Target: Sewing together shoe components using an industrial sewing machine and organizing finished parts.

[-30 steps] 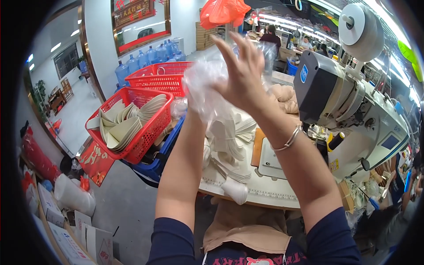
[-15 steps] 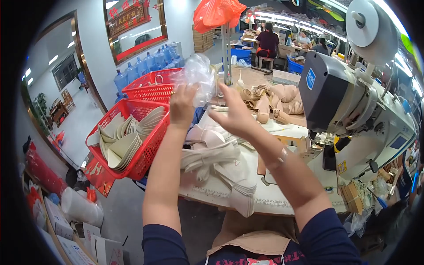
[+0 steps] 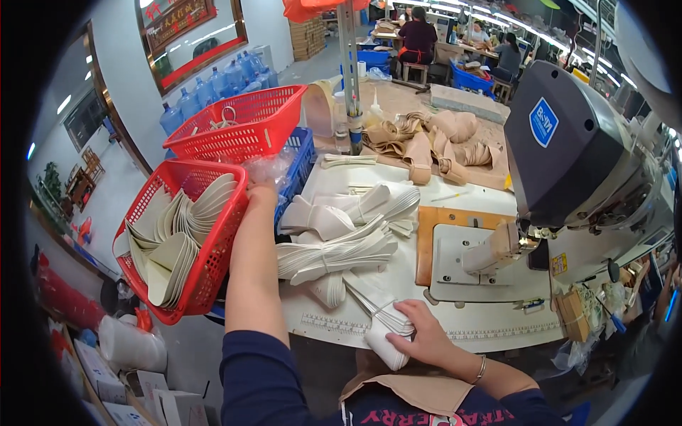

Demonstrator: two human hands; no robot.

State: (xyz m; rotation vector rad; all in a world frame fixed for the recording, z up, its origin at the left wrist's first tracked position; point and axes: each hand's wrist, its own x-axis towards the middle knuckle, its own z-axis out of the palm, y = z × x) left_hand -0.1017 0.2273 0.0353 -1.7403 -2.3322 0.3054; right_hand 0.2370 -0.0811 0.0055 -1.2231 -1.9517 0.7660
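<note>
My right hand (image 3: 425, 335) grips a tied bundle of white strip pieces (image 3: 381, 318) at the near edge of the white worktable (image 3: 469, 334). My left hand (image 3: 261, 190) reaches out to the left, holding a crumpled clear plastic bag (image 3: 268, 167) between the red basket of cream shaped pieces (image 3: 182, 241) and the blue crate (image 3: 298, 160). More banded bundles of white pieces (image 3: 334, 252) lie on the table between my arms.
A large grey sewing machine (image 3: 575, 163) stands at the right, with a tan piece (image 3: 490, 250) under its head. A second red basket (image 3: 238, 124) sits on the blue crate. Beige curled pieces (image 3: 426, 138) pile at the back. Seated people work far behind. Boxes and rolls sit on the floor at left.
Both hands came down from holding the clear bag up high. My left hand carried the bag left to the baskets; my right hand dropped to the near table edge and took a white bundle.
</note>
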